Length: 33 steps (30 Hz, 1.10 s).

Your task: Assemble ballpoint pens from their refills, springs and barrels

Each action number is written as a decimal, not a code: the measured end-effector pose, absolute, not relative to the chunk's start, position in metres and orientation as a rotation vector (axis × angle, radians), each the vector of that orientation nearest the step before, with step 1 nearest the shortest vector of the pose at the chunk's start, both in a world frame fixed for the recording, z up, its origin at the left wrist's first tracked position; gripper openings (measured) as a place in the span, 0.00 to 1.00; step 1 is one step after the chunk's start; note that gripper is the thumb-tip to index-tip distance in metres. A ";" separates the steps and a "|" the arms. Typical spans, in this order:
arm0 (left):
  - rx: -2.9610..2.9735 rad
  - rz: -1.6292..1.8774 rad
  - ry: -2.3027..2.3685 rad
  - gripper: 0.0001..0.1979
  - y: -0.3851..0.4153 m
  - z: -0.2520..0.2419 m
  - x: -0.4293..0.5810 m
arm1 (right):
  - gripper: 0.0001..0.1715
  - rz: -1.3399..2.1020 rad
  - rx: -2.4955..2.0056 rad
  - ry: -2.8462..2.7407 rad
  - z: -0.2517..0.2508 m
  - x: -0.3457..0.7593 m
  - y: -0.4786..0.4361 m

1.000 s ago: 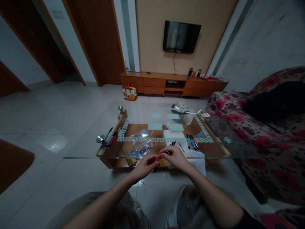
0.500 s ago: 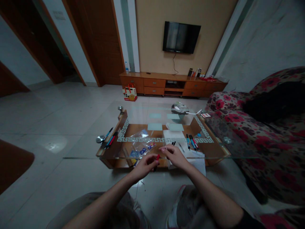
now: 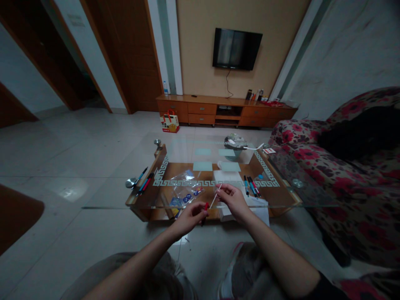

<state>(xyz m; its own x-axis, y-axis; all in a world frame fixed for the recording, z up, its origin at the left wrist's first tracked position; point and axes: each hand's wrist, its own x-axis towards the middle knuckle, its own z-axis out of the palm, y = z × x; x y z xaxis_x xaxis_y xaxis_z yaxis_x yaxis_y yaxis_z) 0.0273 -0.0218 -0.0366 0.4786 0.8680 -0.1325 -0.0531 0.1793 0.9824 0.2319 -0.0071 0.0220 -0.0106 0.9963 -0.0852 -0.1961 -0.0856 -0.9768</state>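
Now, nearest of all, the person's legs (image 3: 256,266) are running off the bottom edge, and a dark sleeve (image 3: 325,287) is being cut off at lower right. Just beyond, the left hand (image 3: 191,216) is pinching a red-and-black pen piece (image 3: 206,206) between thumb and fingers; its red end is poking up above them, while the fingers are hiding its middle and its dark lower part is showing only dimly below. The right hand (image 3: 231,199) is pinching a thin white stick (image 3: 215,197), its fingers pressing together around the upper portion. One end is rising past the fingertips, and the other is slanting down toward the red end, ending just beside it; whether they are touching, I cannot tell.

Behind the hands, the glass counter (image 3: 115,191) is carrying pens (image 3: 142,183) on the left and more pens (image 3: 252,186) on the right, near a white box (image 3: 225,176) that the right hand is partly covering. A clear plastic bag (image 3: 187,185) is lying beyond the left hand, but glare is making its contents hard to read. Farther back, a dark bowl (image 3: 233,146) is holding crumpled, indistinct stuff. Beyond the counter, a printed carton (image 3: 169,123) is standing before a low cabinet (image 3: 201,108), and a dark television (image 3: 237,49) is hanging above.
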 end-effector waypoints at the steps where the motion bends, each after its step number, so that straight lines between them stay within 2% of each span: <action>1: 1.216 0.775 0.854 0.22 -0.022 -0.036 0.028 | 0.25 1.358 -1.111 -1.005 0.022 0.232 -0.007; 13: 1.277 0.770 0.874 0.23 -0.021 -0.040 0.026 | 0.24 1.281 -1.112 -1.006 0.024 0.230 -0.006; 20: 1.294 0.758 0.873 0.23 -0.023 -0.029 0.027 | 0.23 1.347 -1.102 -1.123 0.020 0.230 -0.007; 25: 1.368 0.707 0.814 0.18 -0.024 -0.021 0.026 | 0.18 1.380 -1.110 -1.249 0.016 0.227 -0.009; 33: 1.380 0.694 0.766 0.18 -0.027 -0.026 0.027 | 0.18 1.356 -1.124 -1.342 0.008 0.227 -0.007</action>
<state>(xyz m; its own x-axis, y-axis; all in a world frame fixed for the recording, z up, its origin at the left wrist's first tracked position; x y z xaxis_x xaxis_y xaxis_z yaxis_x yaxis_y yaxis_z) 0.0269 -0.0267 -0.0264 0.5860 0.8075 -0.0677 0.0123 0.0746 0.9971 0.2270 -0.0072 0.0077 -0.1878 0.9821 -0.0129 0.0027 -0.0126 -0.9999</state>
